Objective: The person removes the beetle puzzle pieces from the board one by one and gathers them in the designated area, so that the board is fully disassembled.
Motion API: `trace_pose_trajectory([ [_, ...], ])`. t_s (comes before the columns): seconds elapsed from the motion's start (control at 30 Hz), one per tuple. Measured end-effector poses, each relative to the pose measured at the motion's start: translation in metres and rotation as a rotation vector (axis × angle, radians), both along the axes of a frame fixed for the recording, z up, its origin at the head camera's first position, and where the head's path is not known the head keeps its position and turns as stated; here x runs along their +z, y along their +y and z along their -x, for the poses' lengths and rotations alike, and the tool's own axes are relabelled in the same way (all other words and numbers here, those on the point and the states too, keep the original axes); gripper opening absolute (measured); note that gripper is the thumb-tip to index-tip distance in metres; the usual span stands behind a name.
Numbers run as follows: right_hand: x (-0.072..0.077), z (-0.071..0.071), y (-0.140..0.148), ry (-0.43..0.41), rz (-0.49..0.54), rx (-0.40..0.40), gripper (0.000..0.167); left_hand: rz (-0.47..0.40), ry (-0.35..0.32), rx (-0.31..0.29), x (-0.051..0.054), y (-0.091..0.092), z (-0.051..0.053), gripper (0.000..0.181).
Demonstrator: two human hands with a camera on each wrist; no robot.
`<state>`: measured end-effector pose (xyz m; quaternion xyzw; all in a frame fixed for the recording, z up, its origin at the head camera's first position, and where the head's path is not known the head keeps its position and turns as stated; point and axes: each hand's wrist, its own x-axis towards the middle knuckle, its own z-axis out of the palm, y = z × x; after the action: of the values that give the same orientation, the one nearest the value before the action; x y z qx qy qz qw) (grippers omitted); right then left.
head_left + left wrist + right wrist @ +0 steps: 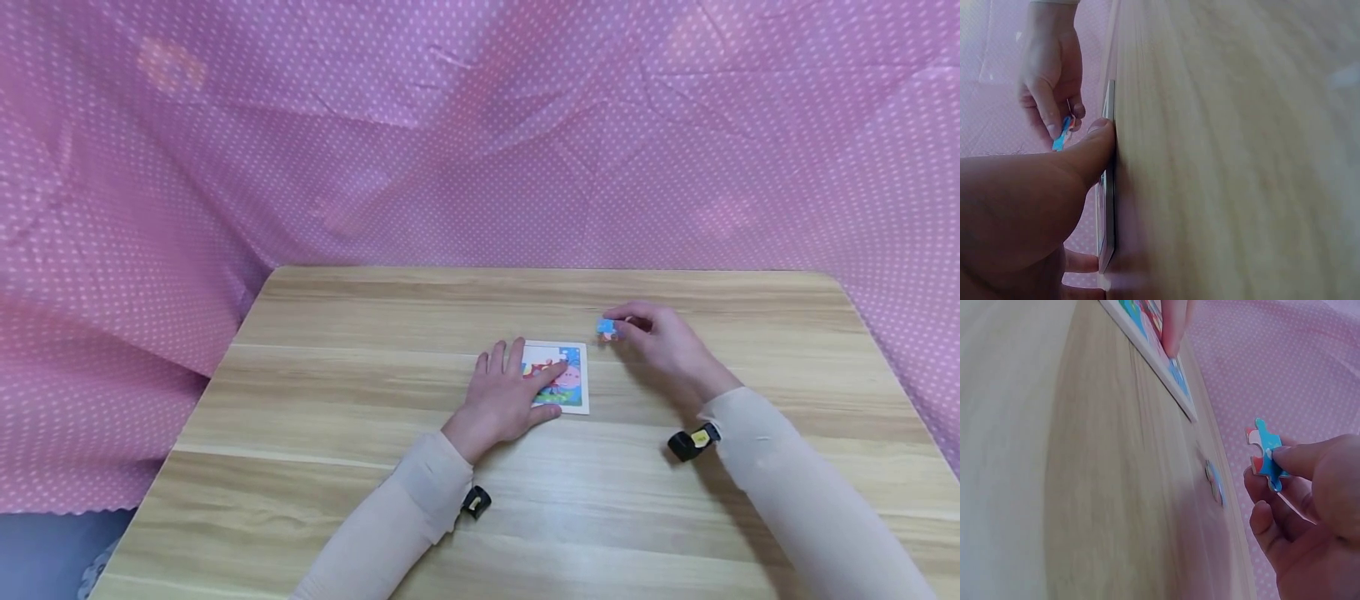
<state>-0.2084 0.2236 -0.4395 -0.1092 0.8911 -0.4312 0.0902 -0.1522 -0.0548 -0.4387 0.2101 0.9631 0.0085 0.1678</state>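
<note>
Directions are read on the head view, 12 o'clock pointing to the table's far edge.

The left hand [502, 396] lies palm down with fingers spread and extended, across the 9 o'clock side of the puzzle board [585, 379]. The board lies flat on the wooden table [300, 417]. It has a white border; inside it, a pink cartoon face shows toward 3 o'clock, green toward 6 o'clock and a white area toward 11 o'clock.

The right hand [667, 343] is at about 2 o'clock from the board. Its thumb and fingers pinch a puzzle piece [1266, 456], mainly blue with pink and red parts, raised above the table. A loose piece [1215, 482] lies on the table below the right hand, near the board but apart from it. It is seen almost edge-on, so its print is hard to make out.

Both arms wear pale sleeves [810, 492]. A black strap [684, 446] is fitted at each wrist. A pink dotted cloth [480, 150] hangs beyond the table at 12 o'clock and continues toward 9 and 3 o'clock.
</note>
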Motion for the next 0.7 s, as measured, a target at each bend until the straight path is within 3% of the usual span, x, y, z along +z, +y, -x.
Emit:
trace_pose_trajectory([
  [0.17,-0.001,0.001,0.008,-0.029,0.002,-0.028,0.032,0.003,-0.001,0.005,-0.001,0.0,0.0,0.069],
  [0.5,-0.006,0.005,0.021,0.047,-0.025,-0.043,0.034,-0.001,0.003,0.011,-0.001,0.001,0.0,0.069],
  [0.7,-0.01,0.008,0.026,0.041,-0.066,-0.063,0.032,0.003,0.001,0.01,-0.002,0.0,-0.001,0.069],
])
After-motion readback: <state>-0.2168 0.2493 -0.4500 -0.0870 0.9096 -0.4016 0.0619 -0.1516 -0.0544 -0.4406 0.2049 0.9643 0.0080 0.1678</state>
